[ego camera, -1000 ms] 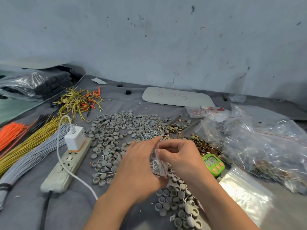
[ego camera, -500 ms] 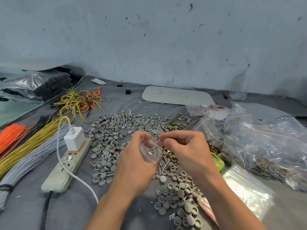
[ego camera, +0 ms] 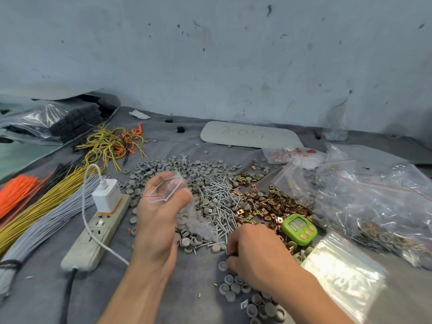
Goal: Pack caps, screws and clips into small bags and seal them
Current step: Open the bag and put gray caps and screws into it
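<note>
Small bag [ego camera: 167, 187], clear with a red zip line, is up off the grey cloth [ego camera: 42, 300] just left of the screw pile [ego camera: 222, 206]. It is blurred, contents unreadable.

Far left of the screw pile, straight bundles lie side by side: orange wires [ego camera: 16, 192], yellow wires [ego camera: 46, 204], grey wires [ego camera: 46, 228]. Far left and behind the pile: black foam strips in a clear sack [ego camera: 60, 120]. Back-left of the pile: loose tangle of yellow and orange wire [ego camera: 109, 143].

Power strip [ego camera: 98, 232] lies left of the pile. A white charger [ego camera: 107, 197] is plugged into it, its white cable looping toward the near side.

Left hand [ego camera: 159, 220] is just left of the pile, raised, with fingers and thumb curled round the bag, pinching it.

Grey caps [ego camera: 177, 167] spread behind and left of the pile, touching its edge. More caps [ego camera: 257, 302] lie on the near side of the pile, by the right forearm. White board [ego camera: 250, 134] with writing sits well behind the pile.

Right hand [ego camera: 254, 253] is at the near edge of the pile, back of hand up, fingers curled down onto caps and screws. Fingertips are hidden, so I cannot tell if they pinch anything.

Brass clips [ego camera: 268, 204] touch the pile's right side. Green timer [ego camera: 299, 228] is right of the pile, just past the clips. Stack of empty flat bags [ego camera: 341, 274] lies near-right of the pile. Large clear sacks of parts [ego camera: 374, 199] sit far right of the pile.
</note>
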Motion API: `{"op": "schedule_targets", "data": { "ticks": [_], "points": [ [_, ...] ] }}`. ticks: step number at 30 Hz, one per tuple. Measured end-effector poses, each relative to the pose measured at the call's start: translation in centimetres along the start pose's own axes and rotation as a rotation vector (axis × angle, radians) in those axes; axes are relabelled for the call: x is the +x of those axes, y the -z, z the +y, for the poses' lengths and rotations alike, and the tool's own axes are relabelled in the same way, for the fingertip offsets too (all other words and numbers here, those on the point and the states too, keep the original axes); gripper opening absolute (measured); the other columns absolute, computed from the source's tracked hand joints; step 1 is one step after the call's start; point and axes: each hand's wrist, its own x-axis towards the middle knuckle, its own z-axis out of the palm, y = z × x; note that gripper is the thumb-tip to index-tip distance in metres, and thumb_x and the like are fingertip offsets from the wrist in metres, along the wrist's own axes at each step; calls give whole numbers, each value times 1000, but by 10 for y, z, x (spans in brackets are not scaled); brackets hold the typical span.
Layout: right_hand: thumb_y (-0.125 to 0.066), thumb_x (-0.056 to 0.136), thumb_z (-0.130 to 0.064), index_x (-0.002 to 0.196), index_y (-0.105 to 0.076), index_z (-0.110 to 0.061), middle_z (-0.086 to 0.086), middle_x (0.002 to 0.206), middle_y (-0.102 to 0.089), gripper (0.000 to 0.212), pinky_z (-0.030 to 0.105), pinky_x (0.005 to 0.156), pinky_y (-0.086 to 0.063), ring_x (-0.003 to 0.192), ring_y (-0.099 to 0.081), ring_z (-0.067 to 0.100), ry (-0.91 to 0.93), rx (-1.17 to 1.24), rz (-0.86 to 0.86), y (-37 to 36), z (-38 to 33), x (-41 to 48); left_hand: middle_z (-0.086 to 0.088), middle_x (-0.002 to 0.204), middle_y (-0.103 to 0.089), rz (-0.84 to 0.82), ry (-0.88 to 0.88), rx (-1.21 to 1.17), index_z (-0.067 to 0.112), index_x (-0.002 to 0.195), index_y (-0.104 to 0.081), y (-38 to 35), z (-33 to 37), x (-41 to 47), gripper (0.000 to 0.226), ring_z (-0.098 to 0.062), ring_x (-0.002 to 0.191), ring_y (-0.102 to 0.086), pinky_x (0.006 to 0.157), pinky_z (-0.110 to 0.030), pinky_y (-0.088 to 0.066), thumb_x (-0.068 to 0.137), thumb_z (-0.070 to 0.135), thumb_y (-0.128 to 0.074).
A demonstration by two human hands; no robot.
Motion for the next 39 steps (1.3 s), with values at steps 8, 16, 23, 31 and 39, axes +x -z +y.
{"op": "schedule_targets", "data": {
  "ticks": [8, 16, 23, 31, 39],
  "points": [
    [-63, 91, -34, 101, -59, -28, -2, 92, -67, 12, 36, 69, -50, 85, -62, 28, -10, -59, 108, -8, -8, -1, -6, 96, -67, -30, 114, -106, 10, 111, -65, 2, 8, -2, 36, -29, 99, -55, 111, -63, -35, 76, 9, -75],
    [-70, 92, -31, 85, -70, -32, -18, 79, -71, 8, 26, 72, -55, 76, -66, 4, -17, 176, 298, 7, 0, -5, 17, 99, -72, -58, -345, 753, 37, 113, -62, 3, -5, -8, 54, -2, 92, -69, 79, -18, -53, 71, 14, -88],
    [-81, 87, -18, 91, -84, -37, -26, 86, -74, 20, 9, 73, -45, 87, -65, 1, 235, 664, 542, 29, -10, -7, 23, 98, -59, -207, -309, 1190, 50, 113, -50, -19, -17, -21, 52, -4, 94, -57, 79, -31, -50, 79, 20, -77],
    [-69, 97, -12, 100, -83, -36, -22, 87, -73, 28, 12, 49, -39, 57, -59, 3, 139, 732, 561, 31, -4, 5, 30, 97, -67, -166, -211, 1009, 49, 104, -53, -7, -17, -17, 58, 7, 87, -64, 67, -13, -45, 68, 17, -87],
    [-70, 83, -21, 89, -80, -36, -18, 81, -74, 19, 7, 63, -48, 73, -66, -2, 46, 125, 73, 23, 6, -2, 23, 97, -69, 92, -354, 875, 43, 107, -54, 0, -9, -10, 62, 7, 93, -64, 76, -4, -42, 67, 10, -88]
  ]
}}
